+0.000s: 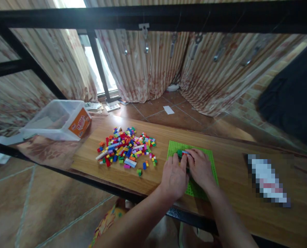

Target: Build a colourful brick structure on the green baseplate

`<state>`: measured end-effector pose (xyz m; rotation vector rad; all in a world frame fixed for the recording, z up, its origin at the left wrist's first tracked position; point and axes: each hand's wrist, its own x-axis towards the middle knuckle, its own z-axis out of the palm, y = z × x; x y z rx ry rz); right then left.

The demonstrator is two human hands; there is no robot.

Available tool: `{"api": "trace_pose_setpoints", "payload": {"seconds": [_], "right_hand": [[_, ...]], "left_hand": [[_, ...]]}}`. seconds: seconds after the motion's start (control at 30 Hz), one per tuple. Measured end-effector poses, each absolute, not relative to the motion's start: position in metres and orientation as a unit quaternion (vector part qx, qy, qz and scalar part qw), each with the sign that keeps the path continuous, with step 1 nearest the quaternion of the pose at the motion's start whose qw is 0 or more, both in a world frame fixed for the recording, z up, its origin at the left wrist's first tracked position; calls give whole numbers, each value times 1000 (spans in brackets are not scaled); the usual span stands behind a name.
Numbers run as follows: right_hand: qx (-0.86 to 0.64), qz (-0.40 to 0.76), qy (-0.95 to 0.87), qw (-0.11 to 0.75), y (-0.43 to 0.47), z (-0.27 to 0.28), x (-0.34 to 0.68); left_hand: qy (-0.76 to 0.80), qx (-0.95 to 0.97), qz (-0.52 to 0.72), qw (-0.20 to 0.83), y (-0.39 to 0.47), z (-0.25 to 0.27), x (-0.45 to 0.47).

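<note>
A green studded baseplate (172, 147) lies on the wooden table under both my hands. Near its middle stands a small cluster of toy building bricks (179, 152), with green, red and blue showing. My left hand (174, 174) reaches in from the left, its curled fingers pressed against the cluster. From the right, my right hand (200, 167) closes finger and thumb on the same bricks. The fingers hide much of the cluster, so how the bricks join cannot be made out. Left of the plate spreads a heap of loose multicoloured bricks (129, 150).
A clear plastic bin (52, 120) with an orange label stands at the table's left end. A blurred-out flat item (268, 181) lies on the wooden table (231, 193) to the right. Striped curtains (143, 75) hang behind a dark metal frame (153, 19). Someone's dark clothing (295, 93) shows at right.
</note>
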<state>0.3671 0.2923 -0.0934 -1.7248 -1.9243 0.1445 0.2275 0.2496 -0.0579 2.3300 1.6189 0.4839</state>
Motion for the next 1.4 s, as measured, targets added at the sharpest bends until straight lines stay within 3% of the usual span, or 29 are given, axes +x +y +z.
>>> {"api": "trace_pose_setpoints", "payload": {"seconds": [0.2,0.37,0.5,0.67,0.83,1.1,1.4], "right_hand": [[-616,73,-724,301,294,-89,373],[-606,27,-715,349,291,-75,374],[-558,-21,-732,390,278,-61,353],[-480,41,-783,394,256,-61,308],[-493,106,-802,320,247,-72,280],[-499,72,-823,260,248,-79,261],[-503,114,-807,289,251,-73,259]], "left_hand": [[560,780,231,159,250,-52,221],[564,715,368,188,257,-44,209],[580,590,511,232,278,-37,181],[592,398,636,295,304,-32,141],[564,304,662,389,307,-32,131],[545,293,659,428,305,-31,137],[545,302,642,446,303,-26,139]]}}
